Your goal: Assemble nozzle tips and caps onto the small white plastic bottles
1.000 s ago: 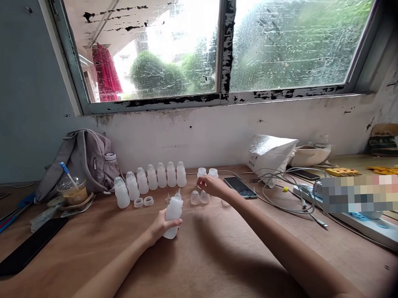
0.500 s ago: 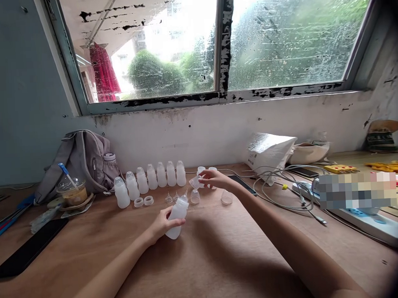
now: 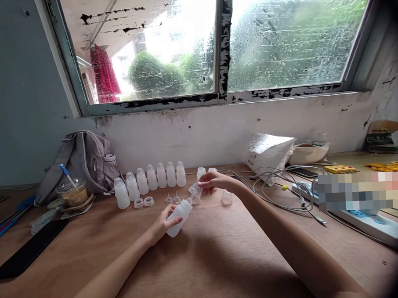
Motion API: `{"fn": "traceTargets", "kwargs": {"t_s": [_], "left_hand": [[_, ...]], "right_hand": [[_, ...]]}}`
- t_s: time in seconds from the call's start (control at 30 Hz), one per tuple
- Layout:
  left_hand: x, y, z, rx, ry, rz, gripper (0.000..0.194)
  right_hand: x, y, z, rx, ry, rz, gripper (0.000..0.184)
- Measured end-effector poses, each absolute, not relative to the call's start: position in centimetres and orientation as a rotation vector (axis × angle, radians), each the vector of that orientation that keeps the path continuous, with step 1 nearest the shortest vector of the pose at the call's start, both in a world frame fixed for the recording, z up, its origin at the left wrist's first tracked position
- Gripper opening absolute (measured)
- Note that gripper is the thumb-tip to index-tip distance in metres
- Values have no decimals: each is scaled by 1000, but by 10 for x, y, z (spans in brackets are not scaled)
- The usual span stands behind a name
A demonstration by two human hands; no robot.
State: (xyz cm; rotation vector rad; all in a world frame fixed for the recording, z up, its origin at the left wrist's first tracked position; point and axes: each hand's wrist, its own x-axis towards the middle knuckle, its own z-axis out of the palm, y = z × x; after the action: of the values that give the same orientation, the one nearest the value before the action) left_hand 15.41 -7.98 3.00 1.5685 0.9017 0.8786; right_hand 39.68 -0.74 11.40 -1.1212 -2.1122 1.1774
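My left hand (image 3: 167, 223) is wrapped round a frosted white baby bottle (image 3: 178, 221), tilted with its top towards the right. A clear cap (image 3: 194, 191) is pinched in my right hand (image 3: 214, 181), just above and right of the bottle's top. Below that cap stands another clear cap (image 3: 195, 200), partly hidden. Two clear nipples (image 3: 172, 197) and two white collar rings (image 3: 143, 202) lie on the table to the left. Farther right rests one more clear cap (image 3: 226, 198). Behind my right hand stand two uncapped bottles (image 3: 201, 171), mostly covered by it.
Several capped bottles (image 3: 151, 177) stand in a row at the back. At the left are a backpack (image 3: 84, 163), a drink cup (image 3: 74, 194) and a black phone-like slab (image 3: 30, 251). Cables (image 3: 280, 193), a white bag (image 3: 268, 152) and a power strip (image 3: 374, 225) occupy the right.
The bottle in my left hand has tilted further right. My right hand has lowered the clear cap slightly, bringing it closer to the bottle's top.
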Motion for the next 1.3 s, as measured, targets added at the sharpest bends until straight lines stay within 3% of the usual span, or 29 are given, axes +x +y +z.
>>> {"fn": "traceTargets", "kwargs": {"t_s": [0.37, 0.97, 1.3], "left_hand": [[153, -77, 25, 1567, 896, 881, 37], [156, -81, 23, 1710, 893, 916, 36], [160, -73, 12, 1784, 993, 1027, 38]], "right_hand": [[377, -11, 101, -1008, -2140, 1423, 35], [374, -8, 94, -946, -2179, 1512, 34], [355, -2, 107, -1063, -2365, 1288, 30]]}}
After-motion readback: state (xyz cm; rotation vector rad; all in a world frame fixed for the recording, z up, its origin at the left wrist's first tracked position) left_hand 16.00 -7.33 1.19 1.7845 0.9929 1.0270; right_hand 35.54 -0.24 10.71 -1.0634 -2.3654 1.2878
